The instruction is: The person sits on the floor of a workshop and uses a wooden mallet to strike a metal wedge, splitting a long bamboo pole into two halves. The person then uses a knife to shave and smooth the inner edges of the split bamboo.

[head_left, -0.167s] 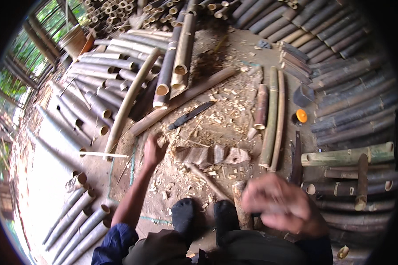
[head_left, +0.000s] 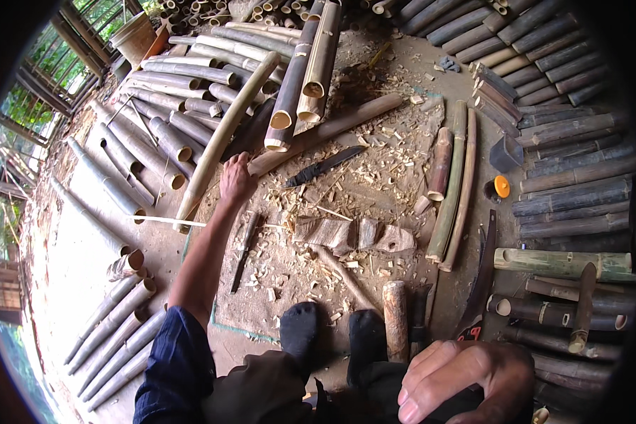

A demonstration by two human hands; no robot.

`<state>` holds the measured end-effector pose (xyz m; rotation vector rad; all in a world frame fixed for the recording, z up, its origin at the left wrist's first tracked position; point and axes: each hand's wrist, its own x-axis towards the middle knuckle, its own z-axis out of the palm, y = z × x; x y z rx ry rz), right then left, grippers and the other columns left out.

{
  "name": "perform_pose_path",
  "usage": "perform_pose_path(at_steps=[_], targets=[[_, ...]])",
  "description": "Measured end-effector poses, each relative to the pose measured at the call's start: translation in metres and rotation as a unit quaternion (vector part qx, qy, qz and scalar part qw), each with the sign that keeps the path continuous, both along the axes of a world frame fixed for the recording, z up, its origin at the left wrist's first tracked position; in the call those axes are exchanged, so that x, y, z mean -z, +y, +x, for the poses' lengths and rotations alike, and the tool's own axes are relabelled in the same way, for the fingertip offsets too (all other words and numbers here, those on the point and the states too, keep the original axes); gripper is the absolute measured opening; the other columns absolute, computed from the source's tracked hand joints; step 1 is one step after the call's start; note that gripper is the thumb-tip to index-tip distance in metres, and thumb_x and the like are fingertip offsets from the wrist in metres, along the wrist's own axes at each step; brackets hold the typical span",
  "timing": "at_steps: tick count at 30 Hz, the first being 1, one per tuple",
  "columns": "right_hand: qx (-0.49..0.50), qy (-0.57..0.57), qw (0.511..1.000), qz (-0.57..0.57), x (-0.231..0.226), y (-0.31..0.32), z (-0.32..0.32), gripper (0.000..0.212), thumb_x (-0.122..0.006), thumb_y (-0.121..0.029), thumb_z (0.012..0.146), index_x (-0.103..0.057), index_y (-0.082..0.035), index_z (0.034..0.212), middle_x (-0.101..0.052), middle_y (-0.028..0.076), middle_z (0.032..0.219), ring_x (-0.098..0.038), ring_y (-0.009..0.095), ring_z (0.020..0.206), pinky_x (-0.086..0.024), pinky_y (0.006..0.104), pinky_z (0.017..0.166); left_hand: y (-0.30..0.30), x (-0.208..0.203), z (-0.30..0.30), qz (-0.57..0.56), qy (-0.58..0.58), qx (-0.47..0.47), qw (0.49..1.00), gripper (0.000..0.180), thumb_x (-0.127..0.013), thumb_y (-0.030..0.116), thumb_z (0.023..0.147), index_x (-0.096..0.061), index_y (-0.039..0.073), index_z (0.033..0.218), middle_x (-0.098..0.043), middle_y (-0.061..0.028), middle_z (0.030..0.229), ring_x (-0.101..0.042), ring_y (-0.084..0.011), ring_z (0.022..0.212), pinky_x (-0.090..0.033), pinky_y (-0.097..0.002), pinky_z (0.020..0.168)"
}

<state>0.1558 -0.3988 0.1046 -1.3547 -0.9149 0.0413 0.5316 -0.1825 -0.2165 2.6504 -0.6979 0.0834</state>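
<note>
My left hand (head_left: pixel 235 178) reaches forward, its fingers curled round the near-left end of a brown bamboo pole (head_left: pixel 332 131) lying slantwise on the mat. My right hand (head_left: pixel 459 378) hangs close to me at the lower right, fingers bent and a little apart, with nothing seen in it. A dark-handled knife (head_left: pixel 325 167) lies beyond a notched wooden block (head_left: pixel 353 235). Beside my left forearm rests a narrow dark-bladed tool (head_left: pixel 245 249). A round wooden stick (head_left: pixel 396 321) stands or lies by my right foot.
Wood chips cover the mat (head_left: pixel 261 311). Bamboo lengths (head_left: pixel 184 74) are piled at the left, with stacked pieces (head_left: pixel 579 187) at the right. A curved saw (head_left: pixel 482 272) and an orange-lidded container (head_left: pixel 500 186) lie to the right. Two thick bamboo tubes (head_left: pixel 307 85) jut in from the back.
My left hand has moved forward from the mat to the bamboo pole's end, uncovering the narrow tool. My right hand has dropped lower and nearer to me. The view has shifted slightly.
</note>
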Motion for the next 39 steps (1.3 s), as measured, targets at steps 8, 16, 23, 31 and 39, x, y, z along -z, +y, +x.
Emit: perform_pose_path(at_steps=[8,16,23,31,39], targets=[[0.162,0.103,0.979,-0.071,-0.005,0.032,-0.003,0.035,-0.065,-0.01,0.097,-0.071,-0.005,0.13,-0.059,0.019,0.125,-0.064,0.029,0.11,-0.051,0.0425,0.098,0.014,0.025,0.008,0.048,-0.019,-0.03,0.998,0.05,-0.065,0.011,0.079,-0.057,0.008,0.129,-0.06,-0.0172,0.132,-0.048,-0.0375,0.134,-0.039,-0.0527,0.109],[0.268,0.206,0.881,-0.331,0.074,0.004,-0.017,0.052,-0.065,-0.012,0.095,-0.056,-0.005,0.146,-0.06,0.021,0.126,-0.064,0.036,0.112,-0.052,0.041,0.097,0.084,-0.018,0.065,0.087,0.104,-0.245,0.96,0.063,-0.076,0.027,0.079,-0.053,0.0,0.132,-0.064,-0.0238,0.128,-0.064,-0.0419,0.118,-0.05,-0.0535,0.099],[0.369,0.294,0.819,-0.326,0.158,-0.02,-0.047,0.049,-0.065,-0.006,0.091,-0.059,0.0,0.14,-0.063,0.015,0.105,-0.066,0.024,0.093,-0.053,0.0339,0.086,0.108,-0.018,0.052,-0.111,0.21,-0.189,0.953,0.052,-0.087,0.028,0.053,-0.077,0.001,0.097,-0.075,-0.0139,0.086,-0.073,-0.0249,0.081,-0.058,-0.0385,0.076],[0.462,0.329,0.804,-0.177,0.158,-0.038,-0.03,0.063,-0.066,-0.016,0.095,-0.044,-0.001,0.153,-0.06,0.013,0.119,-0.06,0.019,0.108,-0.053,0.0326,0.088,0.082,-0.075,-0.015,-0.179,0.011,-0.024,0.984,0.063,-0.08,0.026,0.051,-0.067,-0.001,0.106,-0.055,-0.015,0.097,-0.056,-0.0336,0.092,-0.048,-0.043,0.081],[0.418,0.244,0.843,0.236,0.137,-0.094,0.041,0.117,-0.084,-0.059,0.074,-0.022,-0.014,0.163,-0.043,0.013,0.153,-0.042,0.038,0.144,-0.03,0.0707,0.116,-0.01,-0.149,-0.098,-0.152,-0.044,0.201,0.967,0.059,-0.081,0.005,0.055,-0.065,0.005,0.112,-0.058,-0.0107,0.101,-0.057,-0.0303,0.095,-0.054,-0.0417,0.082]])
